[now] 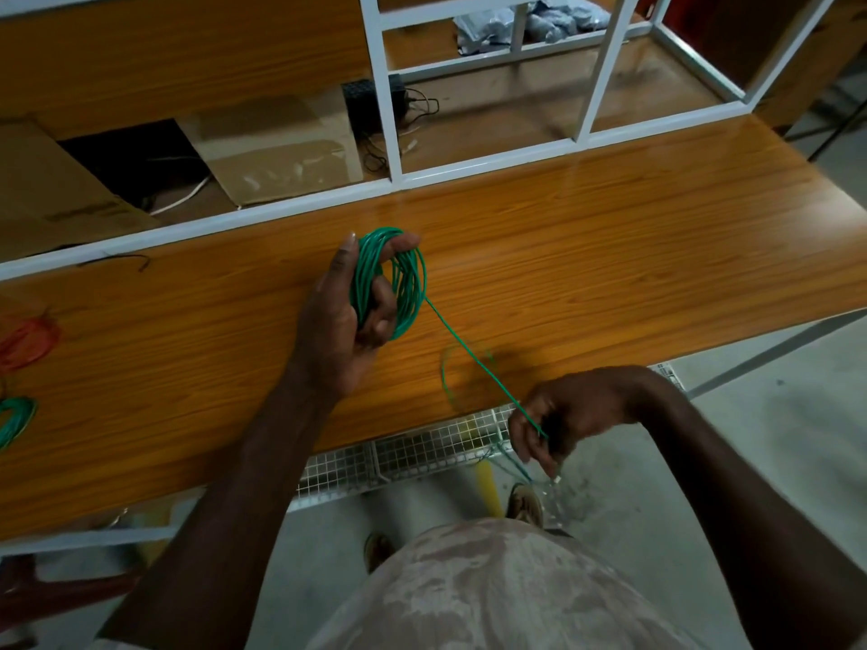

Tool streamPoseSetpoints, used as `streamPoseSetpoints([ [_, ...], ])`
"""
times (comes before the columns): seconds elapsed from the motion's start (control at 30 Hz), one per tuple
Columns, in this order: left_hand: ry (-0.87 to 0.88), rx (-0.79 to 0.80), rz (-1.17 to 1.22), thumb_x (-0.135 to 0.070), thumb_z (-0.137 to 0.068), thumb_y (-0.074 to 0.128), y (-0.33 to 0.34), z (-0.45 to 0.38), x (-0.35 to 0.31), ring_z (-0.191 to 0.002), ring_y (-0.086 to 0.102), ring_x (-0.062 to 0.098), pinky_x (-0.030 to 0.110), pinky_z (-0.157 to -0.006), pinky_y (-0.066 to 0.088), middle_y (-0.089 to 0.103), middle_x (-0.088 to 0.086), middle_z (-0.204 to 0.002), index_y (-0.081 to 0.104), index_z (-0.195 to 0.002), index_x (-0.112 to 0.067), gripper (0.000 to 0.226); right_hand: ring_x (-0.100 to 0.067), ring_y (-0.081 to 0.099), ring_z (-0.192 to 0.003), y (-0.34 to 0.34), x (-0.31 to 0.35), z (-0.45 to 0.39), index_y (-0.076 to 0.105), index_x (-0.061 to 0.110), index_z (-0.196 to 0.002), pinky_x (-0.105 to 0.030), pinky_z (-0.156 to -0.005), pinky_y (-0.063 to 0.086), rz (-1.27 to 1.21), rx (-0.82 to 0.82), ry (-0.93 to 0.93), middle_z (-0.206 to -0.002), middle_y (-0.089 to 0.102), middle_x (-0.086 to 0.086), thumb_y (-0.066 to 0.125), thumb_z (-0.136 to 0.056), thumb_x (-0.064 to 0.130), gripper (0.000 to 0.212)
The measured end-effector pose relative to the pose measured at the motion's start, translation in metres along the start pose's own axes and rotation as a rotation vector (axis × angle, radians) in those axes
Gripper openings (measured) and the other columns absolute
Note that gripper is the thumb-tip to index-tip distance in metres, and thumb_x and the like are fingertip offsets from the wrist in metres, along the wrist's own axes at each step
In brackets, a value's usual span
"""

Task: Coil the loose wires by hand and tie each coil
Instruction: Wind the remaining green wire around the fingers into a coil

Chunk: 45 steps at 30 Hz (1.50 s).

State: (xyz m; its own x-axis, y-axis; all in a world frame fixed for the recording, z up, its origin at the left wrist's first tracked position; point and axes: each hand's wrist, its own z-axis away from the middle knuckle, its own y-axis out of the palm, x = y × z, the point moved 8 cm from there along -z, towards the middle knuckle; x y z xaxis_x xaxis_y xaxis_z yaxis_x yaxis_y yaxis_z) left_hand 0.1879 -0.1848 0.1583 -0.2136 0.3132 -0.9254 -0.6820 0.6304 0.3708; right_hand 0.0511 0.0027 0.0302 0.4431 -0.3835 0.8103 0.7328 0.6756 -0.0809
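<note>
My left hand [338,316] holds a green wire coil [408,283] above the middle of the wooden table [610,255], thumb and fingers curled through its loops. One taut green strand [469,354] runs from the coil down and to the right into my right hand [558,415], which pinches it just past the table's front edge. Below that hand the wire's loose tail hangs toward the floor. A blurred green loop of the same wire shows near the table edge, left of my right hand.
An orange wire coil [26,342] and another green coil [14,419] lie at the table's left edge. A white metal frame [389,110] stands along the back, with cardboard [281,147] and a black box behind it. A wire mesh tray [408,457] hangs under the front edge.
</note>
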Motion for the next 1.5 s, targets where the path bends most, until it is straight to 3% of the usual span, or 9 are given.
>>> streamPoseSetpoints([
  [0.1,-0.012,0.000,-0.007,-0.045,-0.116,0.027,0.003,0.001,0.003,-0.039,0.026,0.006,0.021,-0.039,0.020,0.038,0.000,-0.050,0.066,-0.138,-0.003,0.062,-0.019,0.074,-0.089,-0.003,-0.009,0.009,0.076,0.012,-0.109,-0.025,-0.074,0.053,0.094,0.041,0.141,-0.089,0.076,-0.006,0.060,-0.084,-0.023,0.046],
  [0.23,-0.034,0.007,-0.012,-0.046,-0.116,0.027,0.004,0.001,0.007,-0.041,0.026,0.007,0.021,-0.041,0.022,0.038,0.000,-0.050,0.067,-0.138,-0.005,0.061,-0.015,0.067,-0.082,-0.059,-0.024,0.037,0.068,0.024,-0.135,-0.016,-0.053,0.049,0.210,-0.496,0.485,-0.130,0.062,-0.003,0.055,-0.096,-0.014,0.056],
  [0.33,-0.057,0.021,-0.033,-0.047,-0.116,0.027,0.005,0.001,0.011,-0.044,0.021,0.010,0.021,-0.042,0.024,0.039,-0.001,-0.051,0.068,-0.138,-0.007,0.061,-0.031,0.056,-0.137,-0.090,-0.003,0.048,0.035,0.041,-0.162,-0.037,-0.083,0.063,0.431,-0.852,0.361,-0.173,0.025,-0.007,0.065,-0.089,-0.013,0.096],
  [0.47,-0.074,0.058,-0.071,-0.047,-0.116,0.025,0.009,0.002,0.018,-0.043,0.023,0.011,0.028,-0.044,0.017,0.039,-0.001,-0.049,0.068,-0.137,-0.008,0.062,-0.028,0.045,-0.149,-0.093,0.022,0.044,0.035,0.036,-0.164,-0.041,-0.104,0.054,0.290,-0.991,0.095,-0.172,0.033,-0.003,0.072,-0.089,-0.009,0.095],
  [0.8,-0.064,0.106,-0.072,-0.046,-0.116,0.024,0.015,-0.001,0.012,-0.038,0.028,0.009,0.030,-0.042,0.014,0.040,-0.002,-0.047,0.066,-0.140,-0.007,0.062,-0.013,0.057,-0.141,-0.023,0.074,-0.037,0.056,0.032,-0.146,-0.037,-0.118,0.047,-0.381,-0.612,-0.292,-0.146,0.064,0.000,0.078,-0.094,0.002,0.064],
  [0.93,-0.051,0.084,-0.037,-0.048,-0.116,0.024,0.010,-0.005,0.007,-0.039,0.027,0.008,0.029,-0.044,0.014,0.040,-0.003,-0.048,0.065,-0.141,-0.007,0.063,-0.041,0.066,-0.119,-0.019,0.087,-0.043,0.063,0.001,-0.121,-0.052,-0.107,0.052,-0.321,-0.684,-0.378,-0.117,0.072,-0.024,0.064,-0.107,0.010,0.017],
  [1.17,0.046,-0.017,0.038,-0.050,-0.116,0.016,-0.004,-0.014,0.007,-0.040,0.030,0.005,0.024,-0.044,0.022,0.058,0.002,-0.065,0.054,-0.150,-0.006,0.068,-0.030,0.068,-0.080,-0.008,0.083,-0.040,0.063,-0.003,-0.117,-0.038,-0.074,0.057,-0.549,-0.586,-0.336,-0.094,0.066,-0.013,0.052,-0.114,0.027,0.033],
  [1.37,0.210,-0.119,-0.366,-0.038,-0.118,0.027,-0.006,-0.023,0.015,-0.051,0.057,0.023,0.033,-0.052,0.047,0.078,0.010,-0.096,0.038,-0.158,-0.013,0.049,-0.027,0.058,-0.076,0.005,0.085,-0.043,0.070,0.012,-0.131,-0.036,-0.071,0.048,-0.379,-0.526,-0.326,-0.084,0.062,-0.013,0.052,-0.114,0.021,0.027],
  [1.5,0.197,-0.028,-0.883,-0.047,-0.114,0.034,-0.007,-0.020,0.042,-0.055,0.066,0.019,0.040,-0.056,0.056,0.077,-0.001,-0.086,0.055,-0.129,-0.022,0.036,-0.021,0.044,-0.061,-0.003,0.087,-0.030,0.071,0.002,-0.126,-0.031,-0.059,0.042,-0.406,-0.522,-0.303,-0.077,0.052,-0.014,0.053,-0.113,0.018,0.027],
])
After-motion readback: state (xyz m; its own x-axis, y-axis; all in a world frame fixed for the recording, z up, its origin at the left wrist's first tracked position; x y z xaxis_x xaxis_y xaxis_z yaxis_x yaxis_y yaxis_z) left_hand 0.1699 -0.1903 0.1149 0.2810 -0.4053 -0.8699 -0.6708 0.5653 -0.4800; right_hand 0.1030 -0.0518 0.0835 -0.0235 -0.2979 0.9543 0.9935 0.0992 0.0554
